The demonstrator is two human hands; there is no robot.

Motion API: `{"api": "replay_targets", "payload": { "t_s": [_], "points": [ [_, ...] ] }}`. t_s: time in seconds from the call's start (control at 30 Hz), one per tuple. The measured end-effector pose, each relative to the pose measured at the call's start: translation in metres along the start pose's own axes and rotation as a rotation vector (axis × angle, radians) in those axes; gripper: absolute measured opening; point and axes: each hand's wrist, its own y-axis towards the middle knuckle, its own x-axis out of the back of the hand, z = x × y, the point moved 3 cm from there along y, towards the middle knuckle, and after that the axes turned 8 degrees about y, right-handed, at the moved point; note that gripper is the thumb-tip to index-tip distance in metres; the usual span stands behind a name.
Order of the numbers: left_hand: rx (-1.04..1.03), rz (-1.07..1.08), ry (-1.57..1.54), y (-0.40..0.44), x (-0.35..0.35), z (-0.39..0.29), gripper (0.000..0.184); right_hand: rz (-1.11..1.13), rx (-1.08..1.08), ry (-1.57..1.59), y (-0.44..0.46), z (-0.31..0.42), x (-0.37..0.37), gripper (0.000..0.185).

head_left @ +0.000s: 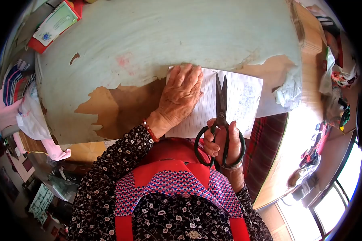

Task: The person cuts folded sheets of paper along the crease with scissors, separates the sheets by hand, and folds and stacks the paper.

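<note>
- Our left hand (180, 94) lies flat, fingers nearly straight, gripping nothing; we should press the paper (245, 96) evenly at the table's near edge.
- Our right hand (232, 140) curls around the scissors (221, 115), blades slightly apart; we should point them away from our fingers.
- Calendar (56, 26) far left, peeling table (149, 36), window (352, 176) near right.

Left hand (180, 96) flat on lined paper (208, 108), palm down, fingers at paper's far edge. Right hand (224, 142), just right of it, holds scissors (221, 114) by black handles, blades slightly apart, tips pointing away over paper. Paper on bench (149, 36), writing on its right part. Bench covering torn left of left hand. Calendar (56, 26) far left, beyond left hand. Crumpled plastic (288, 90) right of right hand.
</note>
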Motion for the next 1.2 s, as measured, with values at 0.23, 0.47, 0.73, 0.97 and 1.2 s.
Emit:
{"api": "replay_targets", "payload": {
  "t_s": [0.23,0.47,0.73,0.97,1.2],
  "points": [
    [-0.032,0.004,0.034,0.000,-0.002,0.001,0.054,-0.355,0.063,-0.740,-0.003,0.026,-0.008,0.043],
    [-0.024,-0.015,0.020,-0.001,-0.004,0.003,0.055,-0.308,0.063,-0.848,-0.003,0.027,-0.006,0.048],
    [-0.021,-0.002,0.027,-0.001,-0.002,0.003,0.058,-0.136,-0.024,-0.273,0.003,0.012,0.000,0.062],
    [-0.015,0.003,0.042,-0.001,-0.004,0.002,0.059,-0.244,0.093,-0.685,0.002,0.016,-0.007,0.057],
    [0.019,0.044,0.082,-0.003,-0.004,-0.003,0.059,-0.040,-0.104,-0.204,0.005,0.023,0.004,0.067]
  ]
}}
